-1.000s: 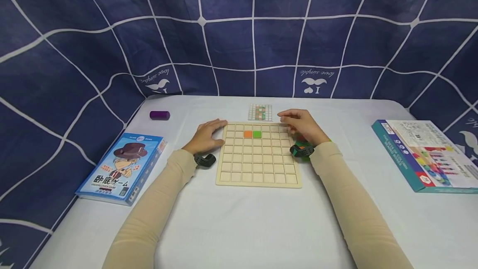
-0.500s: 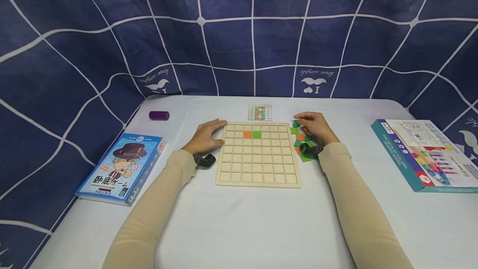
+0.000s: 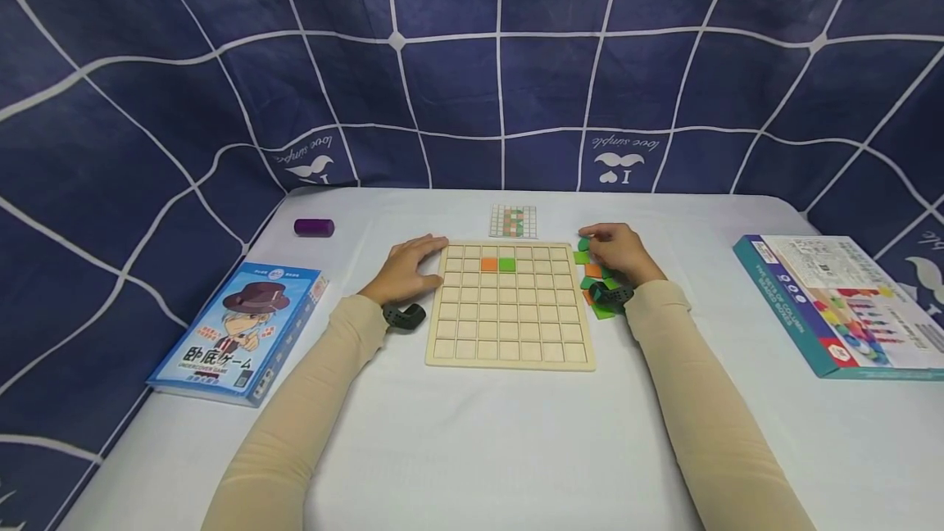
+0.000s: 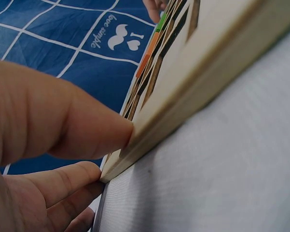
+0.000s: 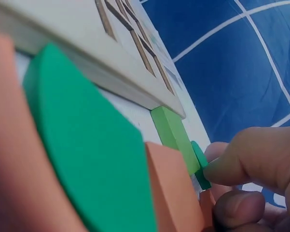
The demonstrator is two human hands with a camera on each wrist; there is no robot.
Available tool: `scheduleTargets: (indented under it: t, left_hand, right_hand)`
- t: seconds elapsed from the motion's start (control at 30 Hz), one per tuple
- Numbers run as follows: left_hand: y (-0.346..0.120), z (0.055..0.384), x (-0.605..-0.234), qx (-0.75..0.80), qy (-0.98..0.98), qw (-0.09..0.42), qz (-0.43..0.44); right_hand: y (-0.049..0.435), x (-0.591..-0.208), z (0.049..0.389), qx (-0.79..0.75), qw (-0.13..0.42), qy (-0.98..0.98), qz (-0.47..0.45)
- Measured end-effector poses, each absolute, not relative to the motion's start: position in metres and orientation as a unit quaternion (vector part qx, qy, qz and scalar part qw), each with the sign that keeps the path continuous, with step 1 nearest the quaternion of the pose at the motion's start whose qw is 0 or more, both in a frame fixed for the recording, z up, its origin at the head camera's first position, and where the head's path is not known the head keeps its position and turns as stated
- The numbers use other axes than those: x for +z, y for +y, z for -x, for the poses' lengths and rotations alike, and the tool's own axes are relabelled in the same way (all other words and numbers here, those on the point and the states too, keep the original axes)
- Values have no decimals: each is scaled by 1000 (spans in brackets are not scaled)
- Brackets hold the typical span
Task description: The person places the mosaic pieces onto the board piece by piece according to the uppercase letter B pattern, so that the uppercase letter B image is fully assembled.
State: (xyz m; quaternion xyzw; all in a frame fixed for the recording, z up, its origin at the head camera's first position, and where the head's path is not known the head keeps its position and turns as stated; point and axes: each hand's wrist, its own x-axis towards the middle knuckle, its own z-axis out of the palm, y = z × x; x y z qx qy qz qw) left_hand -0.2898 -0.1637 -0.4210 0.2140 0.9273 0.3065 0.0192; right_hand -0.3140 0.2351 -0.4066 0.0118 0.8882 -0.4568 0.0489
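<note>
A wooden grid board [image 3: 509,366] lies flat on the table. One orange square tile [image 3: 490,265] and one green square tile [image 3: 507,265] sit side by side in its grid. My left hand [image 3: 404,271] rests at the board's upper left, its thumb and fingertips touching the edge. Beyond the right edge, my right hand [image 3: 619,252] pinches a small dark green rounded piece [image 5: 199,157] between thumb and index finger. Close by are a light green block [image 5: 171,133], an orange piece [image 5: 169,186] and a larger green curved piece [image 5: 91,145]. My right hand and wrist partly cover the pile.
Behind the board lies a small printed pattern card [image 3: 514,221]. A purple cylinder [image 3: 314,228] is at the back left, above a blue game box [image 3: 243,330]. On the right stands a teal-edged game box [image 3: 848,310]. A dark blue gridded cloth [image 3: 457,88] hangs behind the table.
My right hand has moved right, from the board's upper right corner to the loose pieces, and its fingers have closed around a dark green one. The left hand stays in place.
</note>
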Motion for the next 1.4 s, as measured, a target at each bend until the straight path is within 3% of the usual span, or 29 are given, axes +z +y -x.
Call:
scheduleTargets:
  t: [0.6,0.9,1.4]
  left_hand:
    - [-162,289,-417,304,929,23,-211]
    - [-163,288,-418,305,927,19,-216]
    - [-163,288,-417,308,927,24,-212]
  right_hand:
    - [235,-395,304,-488,50,871,3]
    - [233,-391,302,-501,3,865,-14]
    - [214,-384,304,-614,126,779,20]
